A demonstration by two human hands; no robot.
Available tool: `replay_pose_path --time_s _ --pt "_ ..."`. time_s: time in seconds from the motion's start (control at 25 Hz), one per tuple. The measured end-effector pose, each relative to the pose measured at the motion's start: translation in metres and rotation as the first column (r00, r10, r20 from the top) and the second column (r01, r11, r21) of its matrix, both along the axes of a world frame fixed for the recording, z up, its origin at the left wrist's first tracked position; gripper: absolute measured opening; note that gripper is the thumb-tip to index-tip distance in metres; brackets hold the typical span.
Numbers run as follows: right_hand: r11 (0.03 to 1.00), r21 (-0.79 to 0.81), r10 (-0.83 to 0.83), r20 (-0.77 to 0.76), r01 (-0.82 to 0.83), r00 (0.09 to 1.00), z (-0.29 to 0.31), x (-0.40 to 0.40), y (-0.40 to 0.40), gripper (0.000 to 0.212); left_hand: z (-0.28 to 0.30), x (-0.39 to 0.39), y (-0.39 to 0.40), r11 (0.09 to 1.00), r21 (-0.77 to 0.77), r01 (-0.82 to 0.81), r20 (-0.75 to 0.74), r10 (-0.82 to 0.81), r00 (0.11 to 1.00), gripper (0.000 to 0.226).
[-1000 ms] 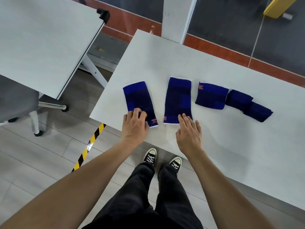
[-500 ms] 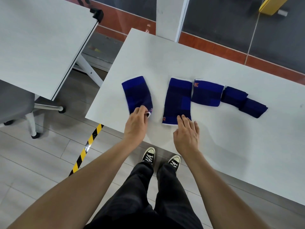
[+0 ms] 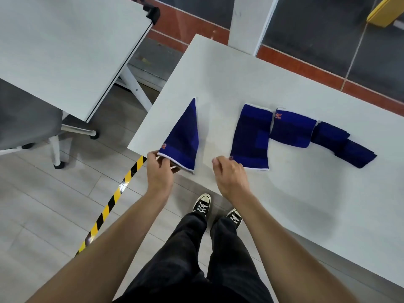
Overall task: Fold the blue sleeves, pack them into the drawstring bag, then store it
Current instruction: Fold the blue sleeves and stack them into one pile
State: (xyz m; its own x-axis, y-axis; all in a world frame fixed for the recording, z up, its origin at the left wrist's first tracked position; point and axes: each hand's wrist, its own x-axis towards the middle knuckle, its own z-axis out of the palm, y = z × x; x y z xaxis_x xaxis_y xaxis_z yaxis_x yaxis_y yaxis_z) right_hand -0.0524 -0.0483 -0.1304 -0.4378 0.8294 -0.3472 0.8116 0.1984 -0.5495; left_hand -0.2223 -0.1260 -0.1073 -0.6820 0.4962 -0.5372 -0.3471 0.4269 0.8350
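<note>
The left hand (image 3: pixel 159 171) is pinching the near hem of the leftmost sleeve (image 3: pixel 183 141), lifting that end off the table (image 3: pixel 284 215) so the cloth is tapering to a point at its far end. The right hand (image 3: pixel 229 176) is hovering with fingers loosely curled, holding nothing, its knuckles just beside the second sleeve (image 3: pixel 251 138) lying flat. A third sleeve (image 3: pixel 291 130) is touching it, and a darker fourth (image 3: pixel 345 145) is lying beyond.
</note>
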Motion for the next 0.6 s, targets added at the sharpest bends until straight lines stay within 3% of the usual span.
replay_pose_path --time_s 0.2,0.4,0.52,0.6 --pt "0.958 -0.286 -0.027 -0.055 0.01 0.998 -0.001 -0.04 -0.014 0.042 -0.025 -0.005 -0.021 0.993 -0.104 -0.056 0.189 0.075 0.979 0.024" --pt "0.885 -0.356 -0.345 -0.07 0.299 0.936 -0.009 -0.055 -0.016 0.023 -0.015 -0.008 -0.02 0.951 -0.214 0.222 0.208 -0.178 0.962 0.023" --pt "0.884 -0.322 -0.368 -0.027 0.34 0.93 -0.007 -0.057 -0.02 0.024 -0.015 -0.02 -0.027 0.769 -0.345 0.538 0.13 -0.528 0.839 0.019" --pt "0.917 -0.25 -0.317 0.012 0.31 0.948 -0.008 -0.056 -0.023 0.028 -0.012 -0.032 -0.025 0.608 -0.535 0.586 -0.016 -0.701 0.713 0.019"
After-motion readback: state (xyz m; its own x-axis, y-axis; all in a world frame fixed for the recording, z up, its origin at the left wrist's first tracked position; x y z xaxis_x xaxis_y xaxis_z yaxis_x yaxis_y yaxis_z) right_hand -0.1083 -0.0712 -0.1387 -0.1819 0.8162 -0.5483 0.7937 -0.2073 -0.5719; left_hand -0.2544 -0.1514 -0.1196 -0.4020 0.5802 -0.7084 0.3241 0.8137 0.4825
